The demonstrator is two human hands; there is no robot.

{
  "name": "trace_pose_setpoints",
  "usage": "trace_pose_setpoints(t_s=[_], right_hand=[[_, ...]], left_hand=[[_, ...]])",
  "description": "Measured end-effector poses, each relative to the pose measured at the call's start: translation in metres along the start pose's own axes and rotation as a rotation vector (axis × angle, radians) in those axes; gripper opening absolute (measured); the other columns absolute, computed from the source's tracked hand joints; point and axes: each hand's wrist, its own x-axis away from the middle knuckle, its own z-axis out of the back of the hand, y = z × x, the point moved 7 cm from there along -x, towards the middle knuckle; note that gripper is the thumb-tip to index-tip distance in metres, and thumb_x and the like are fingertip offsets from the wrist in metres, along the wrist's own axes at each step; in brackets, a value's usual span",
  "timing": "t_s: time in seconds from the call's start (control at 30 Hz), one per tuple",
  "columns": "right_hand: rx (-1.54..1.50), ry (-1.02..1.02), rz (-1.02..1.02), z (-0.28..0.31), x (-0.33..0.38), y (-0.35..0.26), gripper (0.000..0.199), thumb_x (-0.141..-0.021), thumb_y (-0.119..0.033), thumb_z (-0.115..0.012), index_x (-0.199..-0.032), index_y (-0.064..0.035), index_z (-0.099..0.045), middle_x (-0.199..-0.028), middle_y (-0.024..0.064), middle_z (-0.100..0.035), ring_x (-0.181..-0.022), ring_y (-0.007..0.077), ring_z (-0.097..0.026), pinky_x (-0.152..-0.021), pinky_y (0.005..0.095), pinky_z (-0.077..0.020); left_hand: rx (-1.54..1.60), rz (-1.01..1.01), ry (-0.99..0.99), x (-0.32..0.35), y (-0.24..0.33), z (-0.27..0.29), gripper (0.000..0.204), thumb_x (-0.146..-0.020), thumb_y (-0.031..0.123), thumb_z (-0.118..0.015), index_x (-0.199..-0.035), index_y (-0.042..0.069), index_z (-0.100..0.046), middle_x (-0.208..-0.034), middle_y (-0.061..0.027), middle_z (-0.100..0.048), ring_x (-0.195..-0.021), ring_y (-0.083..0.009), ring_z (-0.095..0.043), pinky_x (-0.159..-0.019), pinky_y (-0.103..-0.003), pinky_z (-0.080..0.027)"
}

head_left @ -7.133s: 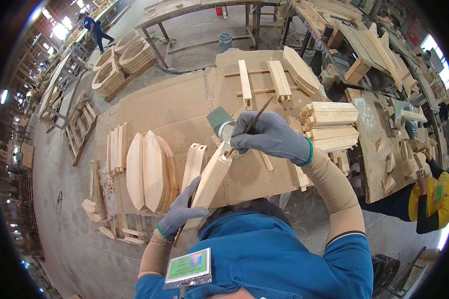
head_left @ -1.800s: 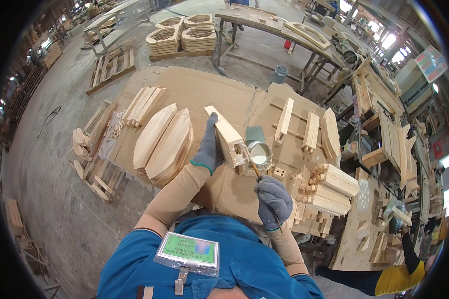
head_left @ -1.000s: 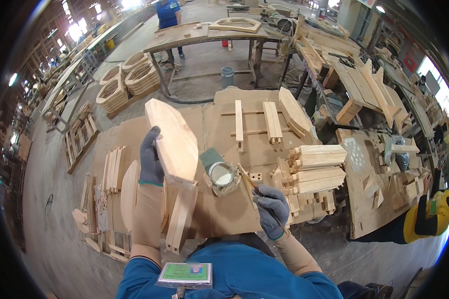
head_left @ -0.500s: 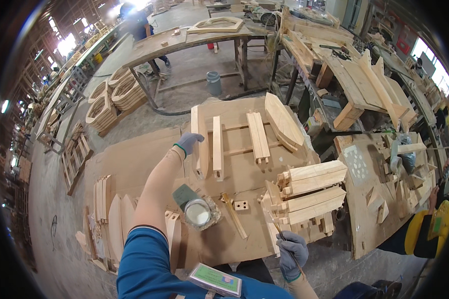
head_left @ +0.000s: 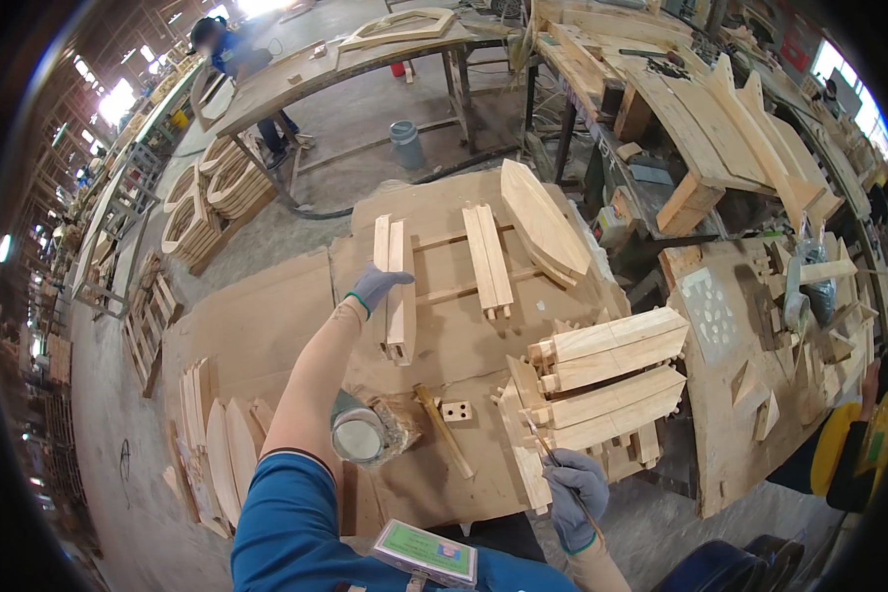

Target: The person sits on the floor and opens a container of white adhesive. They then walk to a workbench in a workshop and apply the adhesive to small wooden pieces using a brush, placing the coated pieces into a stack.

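On the cardboard-covered table (head_left: 266, 306), my left hand (head_left: 377, 284), in a grey glove, is closed over two straight wooden pieces (head_left: 397, 321) lying side by side. Its fingertips rest across their tops. My right hand (head_left: 575, 498), also gloved, grips a thin brush (head_left: 540, 434) at the lower right. The brush's tip is close to a stack of curved wooden pieces (head_left: 612, 340) with pegged ends. Between my arms stands a jar (head_left: 358, 411) with whitish contents, partly wrapped in clear plastic. A wooden strip (head_left: 444, 432) and a small block with holes (head_left: 456, 410) lie beside it.
Another pegged pair (head_left: 487, 261) and curved boards (head_left: 548, 222) lie farther back. More curved pieces (head_left: 225, 444) are at the left. A workbench (head_left: 316, 84), a blue-grey bucket (head_left: 406, 145) and a person (head_left: 232, 59) are beyond. Another person's yellow-and-black sleeve (head_left: 873, 434) shows at right.
The two straight pieces, apart before, now lie against each other. My left hand has shifted slightly right onto both. My right hand still holds the brush. The far person has leaned over the bench.
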Motion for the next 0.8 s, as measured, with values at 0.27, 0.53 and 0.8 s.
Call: trace_pose_setpoints(t_s=[0.27, 0.53, 0.8], right_hand=[[0.037, -0.038, 0.014, 0.021, -0.003, 0.000, 0.021, -0.074, 0.009, -0.070, -0.089, -0.0023, -0.061, -0.100, 0.0171, -0.064, -0.086, 0.0241, -0.067, -0.075, 0.0303, -0.0547], [0.022, -0.007, 0.027, 0.035, -0.001, -0.002, 0.023, -0.074, 0.010, -0.068, -0.091, -0.0031, -0.060, -0.101, 0.0144, -0.064, -0.088, 0.0242, -0.066, -0.074, 0.0292, -0.0538], [0.057, 0.074, -0.039, 0.061, 0.007, -0.001, 0.021, -0.076, 0.009, -0.068, -0.093, -0.0027, -0.062, -0.099, 0.0137, -0.063, -0.086, 0.0237, -0.065, -0.073, 0.0291, -0.0530]], left_hand=[[0.090, -0.062, -0.001, -0.014, 0.017, -0.018, 0.046, -0.062, 0.027, -0.078, -0.092, -0.004, -0.063, -0.079, -0.0079, -0.061, -0.069, -0.0167, -0.056, -0.060, -0.032, -0.046], [0.196, -0.096, -0.024, -0.031, 0.041, -0.064, 0.053, -0.067, 0.026, -0.078, -0.104, -0.007, -0.059, -0.090, -0.0118, -0.065, -0.076, -0.0203, -0.062, -0.067, -0.033, -0.050], [-0.096, -0.388, 0.011, -0.017, 0.075, -0.076, 0.087, -0.067, 0.047, -0.080, -0.123, -0.011, -0.046, -0.121, -0.0229, -0.053, -0.108, -0.0318, -0.052, -0.091, -0.038, -0.043]])
